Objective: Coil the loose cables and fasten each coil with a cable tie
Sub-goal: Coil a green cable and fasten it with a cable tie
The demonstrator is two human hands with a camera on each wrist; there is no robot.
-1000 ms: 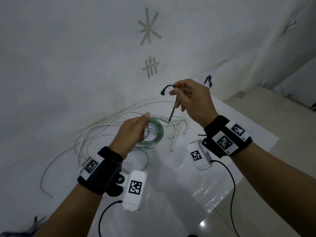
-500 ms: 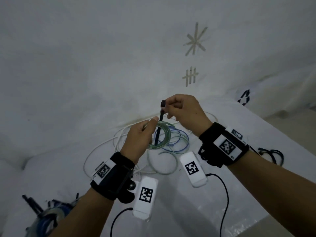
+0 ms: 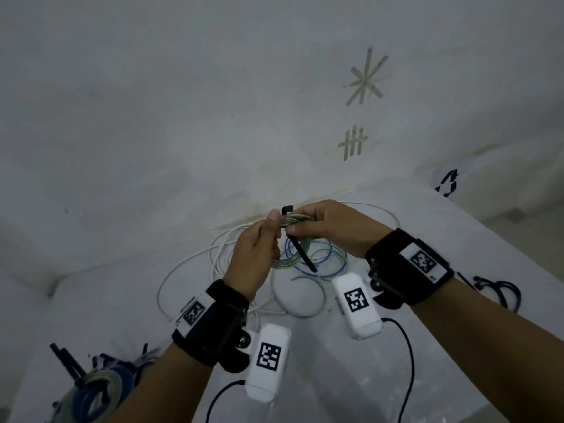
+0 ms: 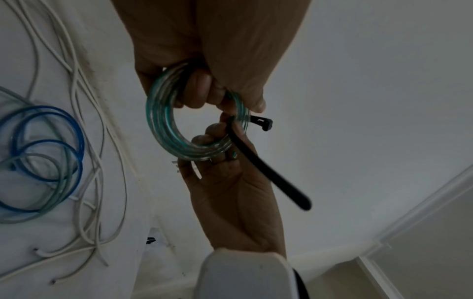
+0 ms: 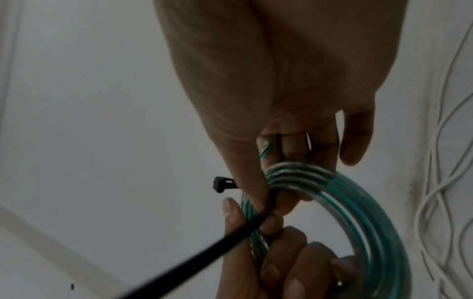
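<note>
A coil of green-striped clear cable [image 3: 282,263] is held up between both hands above the white sheet. My left hand [image 3: 268,236] grips the coil's left side, fingers curled through the ring [image 4: 158,121]. My right hand [image 3: 308,222] pinches a black cable tie [image 3: 300,253] against the coil's top strands [image 5: 371,212]. The tie's head [image 5: 221,184] sticks out past the coil, and its tail [image 4: 268,174] runs through the ring and hangs free. The tie is not looped shut.
Loose white cables [image 3: 189,270], a blue cable [image 3: 323,264] and a grey-green loop [image 3: 299,312] lie on the white sheet [image 3: 457,239] under my hands. Tied coils [image 3: 97,389] sit at bottom left. Black ties [image 3: 500,291] lie at the right. A wall stands close behind.
My right hand brought the black tie down onto the coil. My left hand raised the coil to meet it, and the tie now crosses the coil's strands.
</note>
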